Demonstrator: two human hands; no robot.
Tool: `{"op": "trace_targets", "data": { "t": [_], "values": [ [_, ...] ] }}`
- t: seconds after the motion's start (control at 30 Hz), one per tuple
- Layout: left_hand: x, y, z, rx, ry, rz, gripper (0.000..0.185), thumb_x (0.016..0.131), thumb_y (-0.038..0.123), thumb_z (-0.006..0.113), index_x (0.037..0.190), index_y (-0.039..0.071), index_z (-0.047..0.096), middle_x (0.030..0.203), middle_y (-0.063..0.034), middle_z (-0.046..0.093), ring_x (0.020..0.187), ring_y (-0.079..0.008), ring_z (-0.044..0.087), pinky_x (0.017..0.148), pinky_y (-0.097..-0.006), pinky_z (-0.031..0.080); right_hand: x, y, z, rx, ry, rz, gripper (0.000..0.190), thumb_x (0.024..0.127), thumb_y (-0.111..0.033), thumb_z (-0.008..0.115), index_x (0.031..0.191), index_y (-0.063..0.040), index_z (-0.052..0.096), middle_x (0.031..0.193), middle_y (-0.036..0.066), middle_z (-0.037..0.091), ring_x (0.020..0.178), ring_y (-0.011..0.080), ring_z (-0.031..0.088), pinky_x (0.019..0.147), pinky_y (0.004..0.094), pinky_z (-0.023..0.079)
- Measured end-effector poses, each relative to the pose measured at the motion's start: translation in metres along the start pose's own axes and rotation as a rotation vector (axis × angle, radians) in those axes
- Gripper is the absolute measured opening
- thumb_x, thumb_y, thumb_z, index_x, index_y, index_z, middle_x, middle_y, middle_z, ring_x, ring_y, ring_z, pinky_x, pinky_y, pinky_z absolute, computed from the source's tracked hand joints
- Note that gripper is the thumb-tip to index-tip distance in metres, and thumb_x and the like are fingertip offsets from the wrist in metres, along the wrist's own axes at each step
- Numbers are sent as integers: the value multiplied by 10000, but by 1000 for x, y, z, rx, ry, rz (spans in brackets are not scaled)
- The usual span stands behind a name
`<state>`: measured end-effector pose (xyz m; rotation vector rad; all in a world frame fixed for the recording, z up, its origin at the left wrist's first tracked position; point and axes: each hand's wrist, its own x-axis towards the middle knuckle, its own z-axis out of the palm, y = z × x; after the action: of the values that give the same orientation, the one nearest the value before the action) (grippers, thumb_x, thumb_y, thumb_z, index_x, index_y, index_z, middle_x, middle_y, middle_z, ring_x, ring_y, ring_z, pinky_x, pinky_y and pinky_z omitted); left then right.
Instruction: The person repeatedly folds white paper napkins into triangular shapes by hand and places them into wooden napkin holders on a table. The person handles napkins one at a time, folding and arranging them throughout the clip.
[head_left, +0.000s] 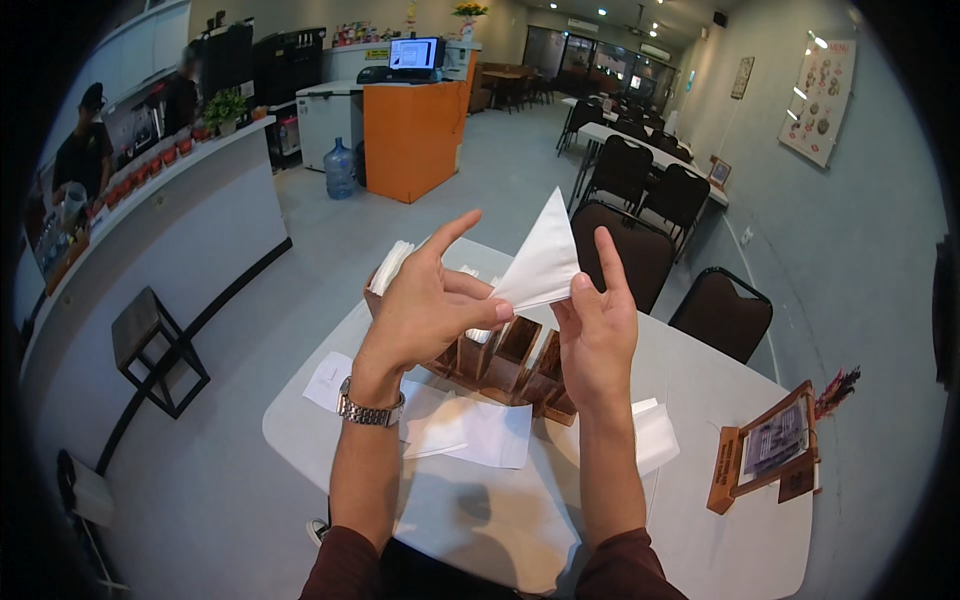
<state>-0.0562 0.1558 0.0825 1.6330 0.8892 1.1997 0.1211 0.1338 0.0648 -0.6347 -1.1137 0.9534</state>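
Note:
A white paper napkin (544, 251), folded to a triangle with its tip up, is raised above the table. My left hand (439, 300) pinches its lower left corner between thumb and fingers. At the lower right corner, my right hand (600, 322) grips it with the thumb in front. Both index fingers point away from the paper. Below the hands stand several wooden napkin holders (517, 345), partly hidden by them. One holder at the back left carries a stack of folded napkins (394, 266). Flat white papers (491, 435) lie in front of the holders.
More white napkins (656, 435) lie right of my right forearm on the white table (720, 397). A wooden stand with a framed card (776, 442) is near the right edge. Dark chairs (724, 311) stand beyond the table. Two people are behind the counter (217, 195) at left.

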Motion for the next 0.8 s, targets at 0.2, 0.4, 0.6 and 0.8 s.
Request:
{"op": "trace_targets", "data": {
  "t": [0.2, 0.4, 0.6, 0.8],
  "values": [
    [0, -11, -19, 39, 38, 20, 892, 735, 38, 804, 1467, -50, 303, 844, -153, 733, 766, -152, 710, 683, -237, 557, 3, -4, 0, 167, 107, -21, 555, 1023, -83, 400, 1532, -46, 180, 1114, 153, 619, 1036, 191, 620, 994, 373, 467],
    [-1, -3, -9, -280, 91, 37, 772, 801, 66, 768, 1436, -58, 346, 884, -154, 732, 799, -150, 707, 721, -252, 570, 2, -1, 1, 195, 48, 43, 545, 1026, -87, 395, 1528, -43, 188, 1173, 172, 589, 1110, 220, 592, 1042, 391, 436],
    [-2, 4, 7, -144, -33, 23, 738, 810, 25, 745, 1428, -69, 353, 863, -160, 729, 783, -152, 709, 741, -252, 577, 0, 2, 5, 175, 41, 24, 536, 1026, -86, 389, 1525, -37, 199, 1142, 151, 601, 1072, 203, 597, 1014, 381, 454],
    [2, -9, -20, -198, 79, 14, 753, 805, 18, 745, 1441, -39, 346, 898, -178, 727, 810, -177, 719, 758, -272, 595, 7, -3, -6, 185, 103, -64, 524, 1019, -70, 391, 1514, -24, 224, 1108, 115, 605, 1015, 163, 603, 975, 361, 473]
  ]
}}
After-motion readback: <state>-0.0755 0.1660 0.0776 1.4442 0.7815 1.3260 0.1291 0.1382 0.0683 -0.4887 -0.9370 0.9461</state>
